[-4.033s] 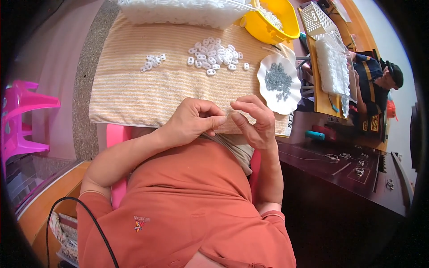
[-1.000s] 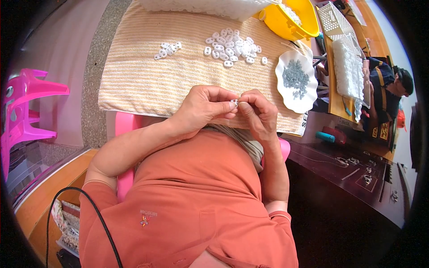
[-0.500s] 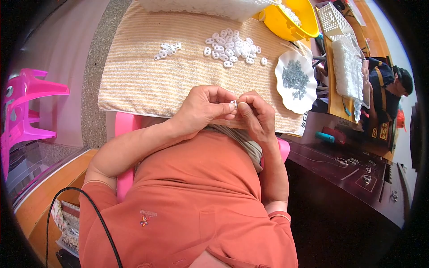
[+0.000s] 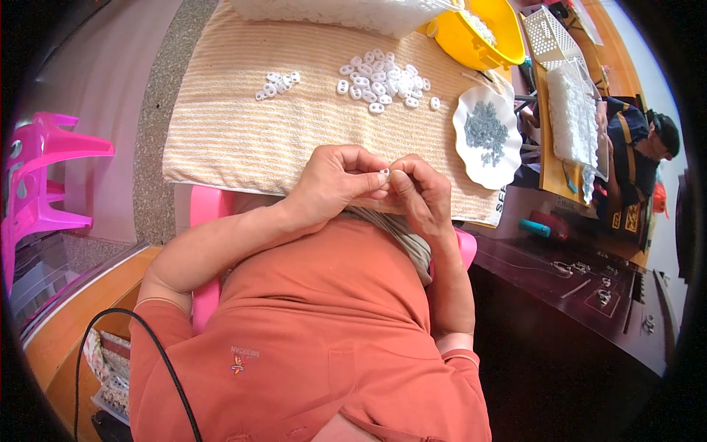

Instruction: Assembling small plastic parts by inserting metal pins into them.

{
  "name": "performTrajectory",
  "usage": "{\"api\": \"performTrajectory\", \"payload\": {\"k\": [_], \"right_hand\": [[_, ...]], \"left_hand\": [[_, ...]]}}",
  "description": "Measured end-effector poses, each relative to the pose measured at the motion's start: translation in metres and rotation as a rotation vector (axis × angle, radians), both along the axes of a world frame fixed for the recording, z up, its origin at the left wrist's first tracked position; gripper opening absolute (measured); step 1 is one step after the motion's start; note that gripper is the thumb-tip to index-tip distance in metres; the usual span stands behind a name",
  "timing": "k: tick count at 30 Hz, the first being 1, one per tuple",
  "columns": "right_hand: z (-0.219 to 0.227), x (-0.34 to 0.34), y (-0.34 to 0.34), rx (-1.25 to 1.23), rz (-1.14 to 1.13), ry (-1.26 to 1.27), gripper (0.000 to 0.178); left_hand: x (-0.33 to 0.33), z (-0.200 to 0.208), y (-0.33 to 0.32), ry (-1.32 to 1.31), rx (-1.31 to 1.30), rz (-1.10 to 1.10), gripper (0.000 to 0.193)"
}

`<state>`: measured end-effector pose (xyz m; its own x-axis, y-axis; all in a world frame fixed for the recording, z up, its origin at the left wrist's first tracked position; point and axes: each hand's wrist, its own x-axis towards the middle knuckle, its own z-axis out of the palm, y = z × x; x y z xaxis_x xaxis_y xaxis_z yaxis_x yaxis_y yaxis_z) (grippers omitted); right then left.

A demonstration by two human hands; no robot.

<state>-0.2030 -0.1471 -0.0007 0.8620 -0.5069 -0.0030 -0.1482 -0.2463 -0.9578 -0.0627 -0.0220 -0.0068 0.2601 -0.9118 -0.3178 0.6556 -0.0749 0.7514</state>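
My left hand (image 4: 331, 180) pinches a small white two-holed plastic piece (image 4: 384, 172) between thumb and forefinger, above the near edge of the towel-covered table. Against it, my right hand (image 4: 423, 190) has its thumb and forefinger pressed together; whatever lies between them is hidden. A loose pile of white oval two-holed pieces (image 4: 384, 76) lies on the striped towel (image 4: 228, 125) beyond my hands. To its left sits a smaller group of similar pieces (image 4: 278, 85). Right of my hands, a white wavy-edged plate (image 4: 490, 177) bears many tiny grey, see-through parts.
A clear bin (image 4: 346, 16) of white pieces stands at the far edge, beside a yellow basin (image 4: 471, 48). Pink stools (image 4: 51, 177) stand at left. On the right, another person (image 4: 637, 140) sits by a wooden table; a dark surface (image 4: 545, 272) holds metal bits.
Both hands stay together at nearly the same spot. The white piece shows a little less between the fingertips, and the right fingers have shifted slightly. The piles look unchanged.
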Motion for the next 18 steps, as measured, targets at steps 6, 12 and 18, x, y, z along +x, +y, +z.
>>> {"api": "performTrajectory", "payload": {"k": [6,12,18], "right_hand": [[0.001,0.0,0.0,0.137,-0.005,0.042,0.009],[0.006,0.002,-0.004,0.124,0.022,-0.007,0.009],[0.011,0.002,-0.008,0.118,-0.005,0.008,0.013]], "left_hand": [[-0.002,-0.002,0.0,0.004,0.005,0.009,0.015],[0.0,0.0,-0.001,0.011,0.0,0.018,0.013],[0.002,-0.001,-0.001,0.063,0.02,0.013,0.016]]}}
